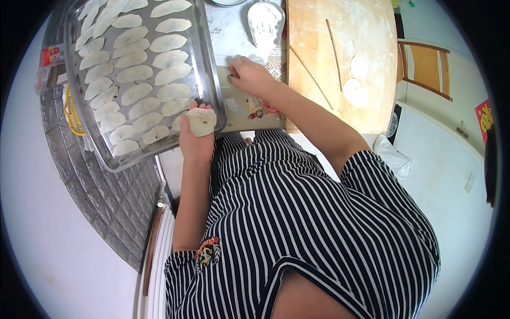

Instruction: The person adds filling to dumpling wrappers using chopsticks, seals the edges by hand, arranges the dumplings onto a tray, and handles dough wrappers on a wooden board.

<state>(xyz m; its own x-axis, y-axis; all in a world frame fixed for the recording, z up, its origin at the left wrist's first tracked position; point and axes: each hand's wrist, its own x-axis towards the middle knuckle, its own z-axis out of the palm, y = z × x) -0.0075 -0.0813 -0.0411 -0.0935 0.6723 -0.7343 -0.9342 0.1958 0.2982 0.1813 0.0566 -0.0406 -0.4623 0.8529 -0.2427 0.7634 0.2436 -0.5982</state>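
On the upturned palm of my left hand [194, 144] lies a round, pale dumpling wrapper [202, 124], with a small dark green speck near its middle. My thumb and fingertips hold the wrapper at its edges, over the near right corner of a metal tray [217, 80]. Rows of folded dumplings [137, 73] fill that tray. To the right of it, my right hand [252, 77] hovers over the patterned table cover with its fingers curled together. A tiny dark bit shows at its fingertips, too small to name.
A bowl with white contents [265, 24] stands beyond my right hand. On the floury wooden board [313, 114] at the right lie two thin sticks [334, 53] and two round wrappers [354, 91]. A yellow basket [72, 111] is left of the tray; a wooden chair [426, 69] stands past the board.
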